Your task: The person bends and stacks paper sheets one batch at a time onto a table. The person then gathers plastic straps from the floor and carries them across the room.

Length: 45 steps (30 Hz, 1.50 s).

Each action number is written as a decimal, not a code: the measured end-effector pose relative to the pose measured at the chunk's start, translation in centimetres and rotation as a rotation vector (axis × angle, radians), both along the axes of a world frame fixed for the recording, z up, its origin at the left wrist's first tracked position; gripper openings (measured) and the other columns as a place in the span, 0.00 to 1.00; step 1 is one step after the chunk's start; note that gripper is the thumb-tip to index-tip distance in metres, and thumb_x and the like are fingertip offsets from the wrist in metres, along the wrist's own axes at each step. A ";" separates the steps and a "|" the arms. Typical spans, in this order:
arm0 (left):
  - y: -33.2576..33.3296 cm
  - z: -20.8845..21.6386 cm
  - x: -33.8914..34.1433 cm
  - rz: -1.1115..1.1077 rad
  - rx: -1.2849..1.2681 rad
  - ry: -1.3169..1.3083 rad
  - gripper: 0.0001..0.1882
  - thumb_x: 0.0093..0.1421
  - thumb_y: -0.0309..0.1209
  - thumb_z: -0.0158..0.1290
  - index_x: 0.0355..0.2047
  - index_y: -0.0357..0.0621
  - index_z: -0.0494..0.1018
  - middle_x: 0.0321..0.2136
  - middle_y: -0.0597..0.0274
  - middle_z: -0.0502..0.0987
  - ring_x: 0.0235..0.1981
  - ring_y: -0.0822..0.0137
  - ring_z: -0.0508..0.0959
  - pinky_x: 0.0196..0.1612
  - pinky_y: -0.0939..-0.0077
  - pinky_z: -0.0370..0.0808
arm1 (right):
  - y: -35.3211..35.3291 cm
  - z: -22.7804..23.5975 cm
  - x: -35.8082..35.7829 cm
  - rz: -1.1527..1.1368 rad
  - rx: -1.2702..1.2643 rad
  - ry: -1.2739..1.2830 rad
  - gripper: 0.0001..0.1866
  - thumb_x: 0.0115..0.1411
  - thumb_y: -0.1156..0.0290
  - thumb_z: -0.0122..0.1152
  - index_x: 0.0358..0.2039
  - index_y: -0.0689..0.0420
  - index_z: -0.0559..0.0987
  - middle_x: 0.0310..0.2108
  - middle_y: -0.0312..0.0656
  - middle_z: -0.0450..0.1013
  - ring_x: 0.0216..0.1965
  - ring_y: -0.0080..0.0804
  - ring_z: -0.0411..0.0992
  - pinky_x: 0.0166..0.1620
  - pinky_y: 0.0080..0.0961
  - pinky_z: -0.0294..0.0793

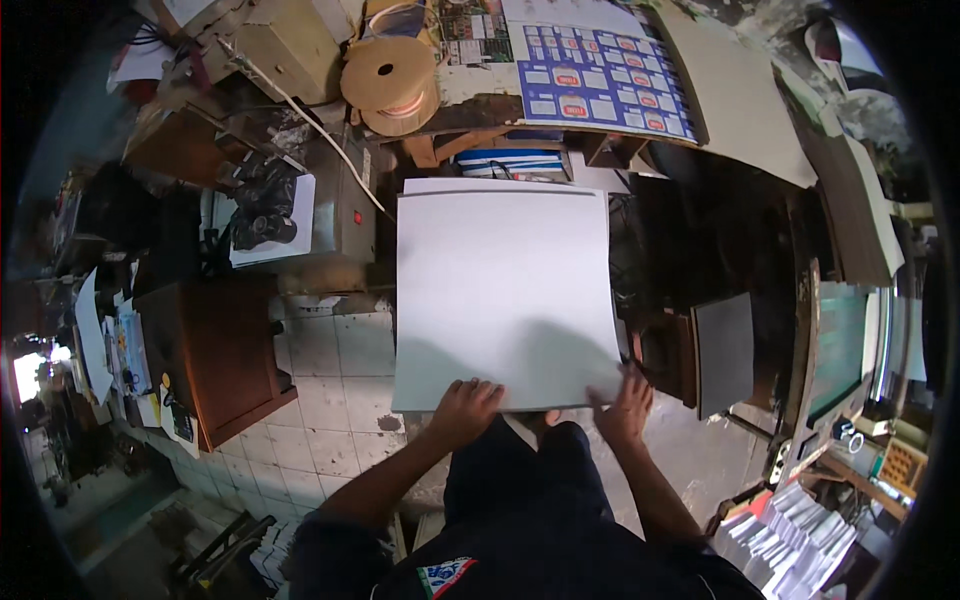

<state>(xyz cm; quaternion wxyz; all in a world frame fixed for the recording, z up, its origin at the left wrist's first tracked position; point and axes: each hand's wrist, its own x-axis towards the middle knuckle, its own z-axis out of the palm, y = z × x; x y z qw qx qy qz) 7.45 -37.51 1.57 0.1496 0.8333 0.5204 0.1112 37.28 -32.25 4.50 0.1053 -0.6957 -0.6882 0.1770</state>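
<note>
Large, smooth white rectangular sheet (505,280) lies flat before dark trousers (525,475). Left hand (466,410): fingers together, bent on near edge, can't tell if pinching. Right hand (624,412): fingers loosely spread, near-right corner.

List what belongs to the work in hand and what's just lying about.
In use:
- large white sheets
- left hand, on their near edge
- right hand, at their near right corner

Lying about, apparently unused:
- cardboard spool
- blue printed sheet
- paper stacks, lower right
</note>
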 end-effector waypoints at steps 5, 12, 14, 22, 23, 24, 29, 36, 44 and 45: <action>7.4 6.8 -0.9 -0.033 -0.216 -0.267 0.16 0.51 0.34 0.56 0.42 0.49 0.77 0.31 0.59 0.75 0.29 0.56 0.79 0.34 0.59 0.76 | 1.9 3.1 -4.0 0.491 0.204 -0.074 0.21 0.56 0.54 0.62 0.46 0.52 0.76 0.47 0.39 0.72 0.53 0.40 0.66 0.61 0.55 0.52; 19.8 9.7 -3.0 0.217 0.178 0.211 0.32 0.60 0.62 0.45 0.36 0.42 0.76 0.28 0.52 0.79 0.31 0.52 0.80 0.44 0.48 0.70 | 18.6 5.5 -6.4 0.557 0.463 -0.121 0.24 0.61 0.44 0.53 0.29 0.55 0.78 0.25 0.44 0.76 0.27 0.40 0.75 0.36 0.40 0.73; 23.8 8.1 -4.4 0.208 0.093 0.241 0.33 0.60 0.63 0.44 0.33 0.41 0.77 0.26 0.50 0.79 0.29 0.51 0.80 0.42 0.53 0.73 | 23.4 4.5 -8.3 0.576 0.335 -0.060 0.31 0.61 0.37 0.47 0.27 0.55 0.80 0.20 0.46 0.76 0.22 0.43 0.76 0.28 0.40 0.75; 27.2 -2.1 -3.8 0.241 -0.250 0.135 0.41 0.59 0.68 0.37 0.20 0.42 0.79 0.19 0.48 0.78 0.26 0.48 0.80 0.36 0.57 0.76 | 25.0 -4.9 -8.3 0.448 -0.089 -0.223 0.38 0.57 0.27 0.38 0.26 0.50 0.81 0.21 0.47 0.77 0.28 0.46 0.79 0.32 0.43 0.78; 25.8 -2.9 -4.2 0.235 -0.285 0.113 0.41 0.59 0.68 0.37 0.20 0.42 0.79 0.19 0.48 0.78 0.25 0.48 0.80 0.35 0.56 0.76 | 23.7 -5.2 -8.3 0.486 -0.037 -0.199 0.35 0.58 0.29 0.42 0.27 0.50 0.81 0.19 0.46 0.76 0.25 0.45 0.78 0.29 0.41 0.78; 24.7 -3.6 -3.6 0.237 -0.323 0.127 0.40 0.59 0.68 0.37 0.20 0.42 0.78 0.18 0.48 0.77 0.22 0.48 0.79 0.31 0.55 0.76 | 22.3 -5.7 -7.6 0.504 0.036 -0.168 0.32 0.58 0.33 0.47 0.25 0.51 0.79 0.17 0.46 0.75 0.20 0.44 0.77 0.25 0.39 0.77; 18.0 -4.8 -2.6 0.148 -0.256 0.097 0.36 0.62 0.63 0.39 0.16 0.43 0.73 0.15 0.51 0.74 0.20 0.52 0.78 0.26 0.57 0.74 | 15.9 -7.5 -6.6 0.588 0.151 -0.092 0.25 0.53 0.42 0.62 0.19 0.53 0.74 0.16 0.39 0.69 0.19 0.37 0.72 0.25 0.36 0.72; 19.0 -5.5 -2.8 0.127 -0.356 0.046 0.33 0.63 0.61 0.41 0.20 0.45 0.77 0.15 0.55 0.76 0.20 0.55 0.79 0.28 0.62 0.76 | 16.4 -8.4 -7.0 0.535 -0.026 -0.039 0.25 0.53 0.43 0.64 0.21 0.54 0.77 0.19 0.41 0.74 0.25 0.37 0.77 0.28 0.35 0.74; 22.0 -5.2 -2.5 0.156 -0.517 0.185 0.38 0.64 0.62 0.35 0.18 0.45 0.79 0.16 0.55 0.77 0.21 0.53 0.79 0.27 0.59 0.76 | 20.8 -8.1 -8.0 0.524 -0.425 -0.147 0.34 0.60 0.34 0.46 0.24 0.55 0.78 0.20 0.47 0.76 0.24 0.44 0.78 0.31 0.39 0.77; 22.2 -4.8 -2.4 0.157 -0.533 0.198 0.38 0.64 0.62 0.35 0.19 0.45 0.79 0.16 0.54 0.77 0.20 0.52 0.79 0.27 0.59 0.76 | 20.7 -8.0 -7.8 0.537 -0.331 -0.113 0.33 0.59 0.35 0.48 0.23 0.55 0.78 0.18 0.46 0.76 0.23 0.44 0.77 0.28 0.39 0.76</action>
